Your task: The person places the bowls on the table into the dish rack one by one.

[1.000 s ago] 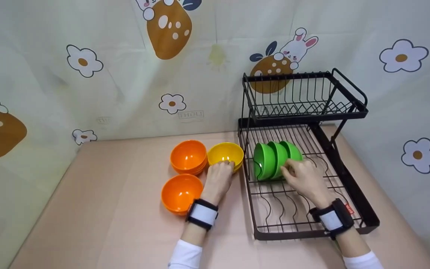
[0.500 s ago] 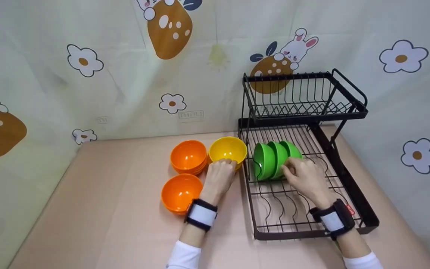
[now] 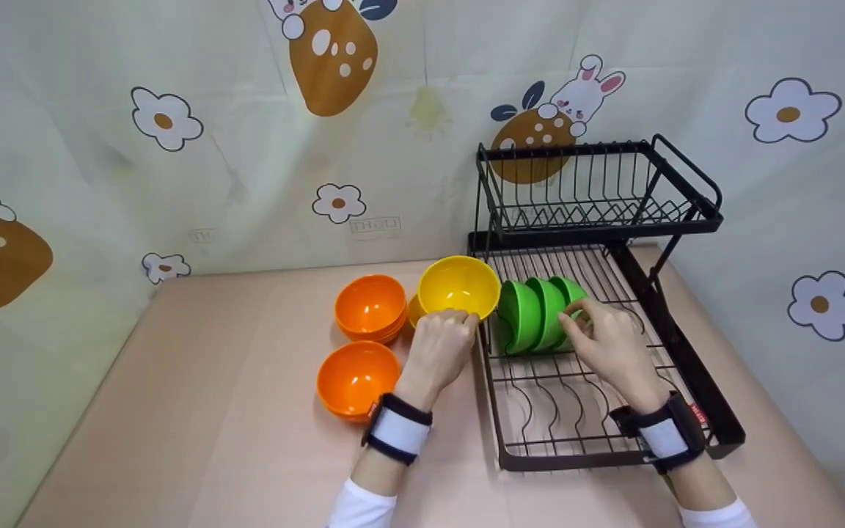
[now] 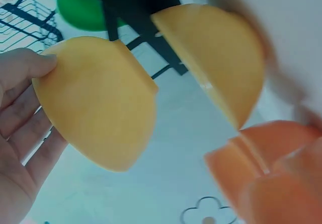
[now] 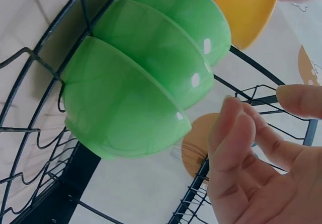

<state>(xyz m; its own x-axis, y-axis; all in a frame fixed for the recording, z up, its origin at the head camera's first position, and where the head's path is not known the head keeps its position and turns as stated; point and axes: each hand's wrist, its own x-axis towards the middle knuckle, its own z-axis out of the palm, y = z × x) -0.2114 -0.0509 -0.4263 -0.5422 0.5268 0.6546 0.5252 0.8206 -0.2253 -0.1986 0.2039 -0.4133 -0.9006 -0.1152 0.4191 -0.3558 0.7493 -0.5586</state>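
My left hand (image 3: 441, 352) pinches the near rim of a yellow bowl (image 3: 459, 286), thumb on one side and fingers on the other, as the left wrist view shows. That bowl is raised, apart from a second yellow bowl (image 4: 221, 58) on the table. Three green bowls (image 5: 126, 103) stand on edge in a row on the lower tier of the black dish rack (image 3: 584, 462). Beside the rightmost green bowl is my right hand (image 3: 609, 348), its fingers loosely bent and holding nothing; in the right wrist view a gap separates it from the bowls.
Left of the yellow bowls, a stack of orange bowls (image 3: 371, 308) stands on the table (image 3: 210, 411). Closer to me are more stacked orange bowls (image 3: 356, 381). The rack's upper tier (image 3: 598, 213) overhangs the back of the lower one. A patterned curtain (image 3: 246, 161) hangs behind.
My left hand has lifted the yellow bowl off the one below and brought it right, towards the rack. My right hand has shifted slightly right, with its fingers a little more spread.
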